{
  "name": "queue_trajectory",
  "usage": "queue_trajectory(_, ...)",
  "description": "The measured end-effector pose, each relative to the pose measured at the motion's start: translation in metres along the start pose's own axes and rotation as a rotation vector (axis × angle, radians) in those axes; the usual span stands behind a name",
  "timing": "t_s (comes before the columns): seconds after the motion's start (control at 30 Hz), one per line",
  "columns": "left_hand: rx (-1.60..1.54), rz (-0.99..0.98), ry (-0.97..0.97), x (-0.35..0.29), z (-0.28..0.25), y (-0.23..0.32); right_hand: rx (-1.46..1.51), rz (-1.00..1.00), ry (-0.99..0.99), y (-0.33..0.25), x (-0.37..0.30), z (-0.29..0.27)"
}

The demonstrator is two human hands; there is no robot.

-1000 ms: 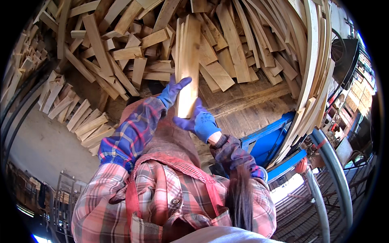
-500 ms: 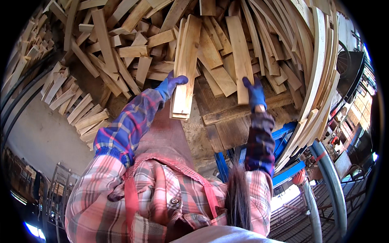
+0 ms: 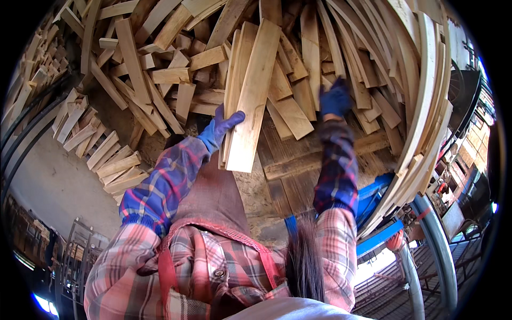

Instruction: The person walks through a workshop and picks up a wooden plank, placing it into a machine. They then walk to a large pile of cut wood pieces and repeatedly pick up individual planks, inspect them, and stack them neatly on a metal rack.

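My left hand (image 3: 221, 127), in a blue-purple glove, is closed around the near part of a small stack of wooden boards (image 3: 234, 80). The thumb lies over the stack. A wide, pale board (image 3: 255, 98) rests on top, slanted across the others toward the upper right. My right hand (image 3: 336, 100), in a dark blue glove, hovers over the loose boards to the right. Its thumb and fingers look apart, slightly blurred, and no board shows in them. Just left of it lies a long board (image 3: 309, 56) in the pile.
Loose wood pieces (image 3: 173, 74) heap up across the far side. Long upright boards (image 3: 426, 101) curve along the right, beside a blue metal frame (image 3: 380, 237). Short stacked pieces (image 3: 109, 157) line the left floor. A wooden plank surface (image 3: 298, 186) lies below my right hand.
The board under my right hand has moved onto the stack in my left hand, now slanted on top. My right hand has let go and shifted slightly farther away over the pile.
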State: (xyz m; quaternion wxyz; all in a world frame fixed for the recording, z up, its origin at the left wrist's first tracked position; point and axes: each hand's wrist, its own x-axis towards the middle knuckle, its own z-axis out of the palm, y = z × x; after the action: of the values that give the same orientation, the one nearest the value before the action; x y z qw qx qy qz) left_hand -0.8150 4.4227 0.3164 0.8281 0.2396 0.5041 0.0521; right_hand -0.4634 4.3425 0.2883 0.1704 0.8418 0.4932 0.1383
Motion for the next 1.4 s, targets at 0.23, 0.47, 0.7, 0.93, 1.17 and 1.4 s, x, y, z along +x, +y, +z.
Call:
queue_trajectory(0.23,0.155,0.058,0.011,0.001,-0.017,-0.011,-0.046,-0.051,-0.537,0.06,0.039,0.027)
queue_trajectory(0.47,-0.026,0.103,-0.085,0.008,-0.026,-0.012,1.606,0.61,-1.047,0.032,0.042,-0.225)
queue_trajectory(0.7,-0.05,0.105,-0.037,-0.016,-0.009,0.017,1.379,0.262,-0.469,-0.136,-0.122,-0.246)
queue_trajectory(0.93,0.055,-0.071,0.075,-0.012,-0.018,0.005,2.189,0.874,-0.778,-0.175,-0.15,-0.159)
queue_trajectory(1.17,0.446,-0.041,0.088,-0.049,-0.024,0.018,2.127,0.772,-0.978,-0.188,-0.138,-0.237)
queue_trajectory(1.4,0.336,-0.098,0.007,-0.134,-0.051,0.054,2.099,0.598,-0.759,-0.204,-0.153,-0.343)
